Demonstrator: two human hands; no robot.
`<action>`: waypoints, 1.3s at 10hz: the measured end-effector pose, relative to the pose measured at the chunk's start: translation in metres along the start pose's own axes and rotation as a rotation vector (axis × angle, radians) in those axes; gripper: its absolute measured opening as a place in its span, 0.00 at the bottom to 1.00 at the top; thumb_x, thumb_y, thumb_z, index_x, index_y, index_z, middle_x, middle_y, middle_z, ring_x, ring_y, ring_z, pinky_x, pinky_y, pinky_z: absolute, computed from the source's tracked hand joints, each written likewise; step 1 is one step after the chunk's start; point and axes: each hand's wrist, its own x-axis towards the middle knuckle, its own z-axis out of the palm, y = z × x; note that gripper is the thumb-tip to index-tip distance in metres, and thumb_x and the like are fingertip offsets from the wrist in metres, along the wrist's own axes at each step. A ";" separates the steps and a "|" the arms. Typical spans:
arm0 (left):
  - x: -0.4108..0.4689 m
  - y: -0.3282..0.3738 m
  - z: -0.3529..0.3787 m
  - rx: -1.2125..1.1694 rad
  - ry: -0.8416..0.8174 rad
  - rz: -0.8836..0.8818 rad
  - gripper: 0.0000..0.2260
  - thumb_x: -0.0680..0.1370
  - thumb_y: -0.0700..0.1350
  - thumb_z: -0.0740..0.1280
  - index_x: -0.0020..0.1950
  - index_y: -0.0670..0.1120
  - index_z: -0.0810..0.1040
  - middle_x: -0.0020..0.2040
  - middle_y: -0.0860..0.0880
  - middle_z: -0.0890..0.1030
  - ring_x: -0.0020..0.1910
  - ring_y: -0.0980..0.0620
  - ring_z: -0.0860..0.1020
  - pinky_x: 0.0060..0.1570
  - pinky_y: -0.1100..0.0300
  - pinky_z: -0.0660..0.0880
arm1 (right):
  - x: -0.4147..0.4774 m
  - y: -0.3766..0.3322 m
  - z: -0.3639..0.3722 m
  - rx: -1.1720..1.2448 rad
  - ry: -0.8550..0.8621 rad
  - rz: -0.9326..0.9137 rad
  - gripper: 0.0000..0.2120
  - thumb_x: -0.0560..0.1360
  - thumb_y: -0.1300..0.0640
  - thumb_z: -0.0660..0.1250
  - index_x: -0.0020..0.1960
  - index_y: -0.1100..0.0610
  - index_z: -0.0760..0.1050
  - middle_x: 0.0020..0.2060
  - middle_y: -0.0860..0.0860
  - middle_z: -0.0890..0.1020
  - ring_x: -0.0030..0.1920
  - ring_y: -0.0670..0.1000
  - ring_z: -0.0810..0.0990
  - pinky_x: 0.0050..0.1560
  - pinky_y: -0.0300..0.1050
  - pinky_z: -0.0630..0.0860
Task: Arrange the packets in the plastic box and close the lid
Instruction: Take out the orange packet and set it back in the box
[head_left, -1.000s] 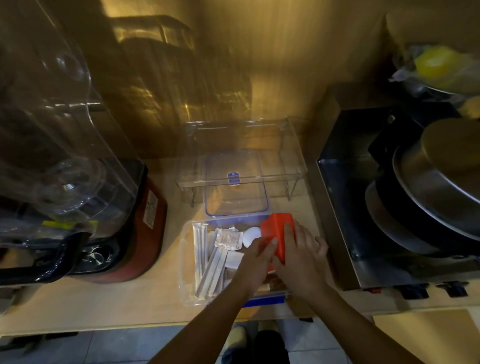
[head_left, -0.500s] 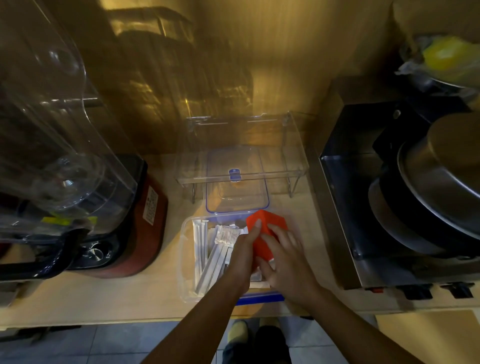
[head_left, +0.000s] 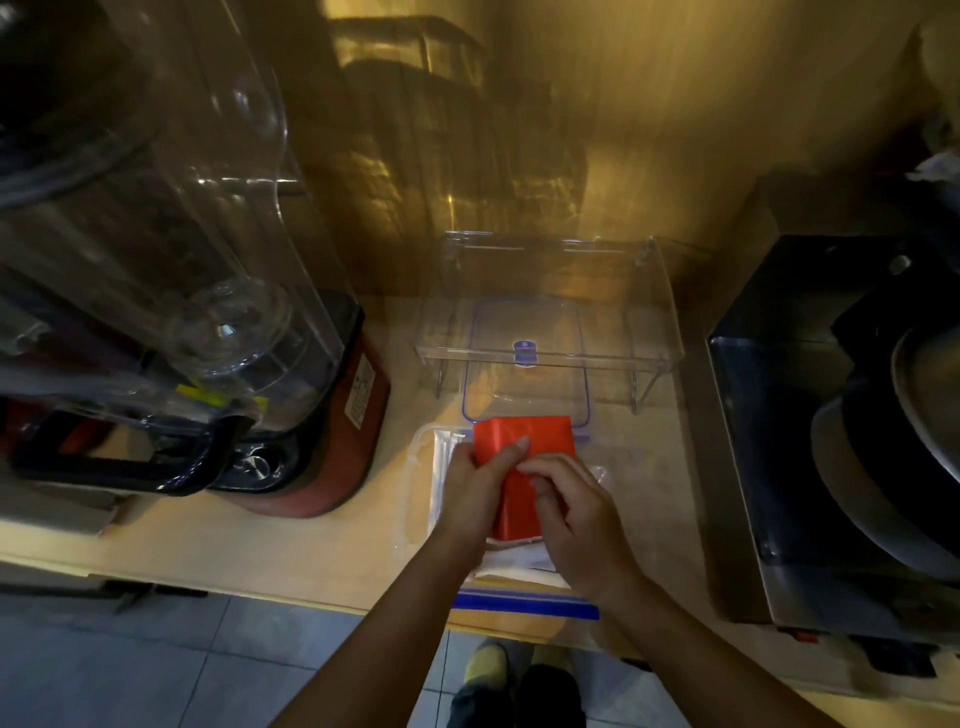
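A clear plastic box (head_left: 415, 486) with a blue front clip sits at the counter's front edge. White packets (head_left: 447, 462) lie inside along its left side and under my hands. A flat red packet (head_left: 519, 467) lies lengthwise over the box's middle. My left hand (head_left: 475, 491) grips the red packet's left edge. My right hand (head_left: 576, 512) pinches its right side with fingers curled. The clear lid (head_left: 524, 384) with a blue rim lies behind the box, under a clear stand.
A red blender base with a big clear jar (head_left: 171, 291) stands at the left. A clear acrylic stand (head_left: 550, 312) is at the back. A steel tray with stacked pans (head_left: 852, 415) fills the right. Floor tiles and my shoes show below.
The red packet went from upright at the box's far right to lying flat and lengthwise over the middle. Both hands shifted left with it.
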 end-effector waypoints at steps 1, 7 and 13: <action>-0.001 0.007 -0.019 0.041 0.115 0.114 0.20 0.71 0.54 0.70 0.58 0.50 0.68 0.52 0.48 0.78 0.48 0.49 0.80 0.41 0.54 0.78 | 0.008 0.009 0.003 0.119 0.016 0.118 0.10 0.80 0.60 0.55 0.53 0.50 0.73 0.50 0.46 0.75 0.50 0.41 0.75 0.47 0.37 0.73; -0.024 0.032 -0.085 0.179 0.423 0.327 0.15 0.69 0.57 0.72 0.50 0.55 0.71 0.48 0.51 0.79 0.49 0.48 0.79 0.53 0.43 0.77 | 0.048 0.036 0.060 -0.774 -0.610 -0.767 0.20 0.57 0.59 0.78 0.48 0.51 0.81 0.44 0.48 0.86 0.49 0.50 0.84 0.56 0.51 0.78; -0.018 0.031 -0.088 -0.162 0.264 -0.010 0.16 0.72 0.47 0.71 0.52 0.45 0.67 0.50 0.43 0.77 0.47 0.42 0.79 0.41 0.48 0.80 | 0.041 0.063 0.048 -0.958 -0.789 -0.408 0.22 0.76 0.54 0.59 0.69 0.56 0.66 0.68 0.55 0.71 0.68 0.55 0.67 0.69 0.53 0.54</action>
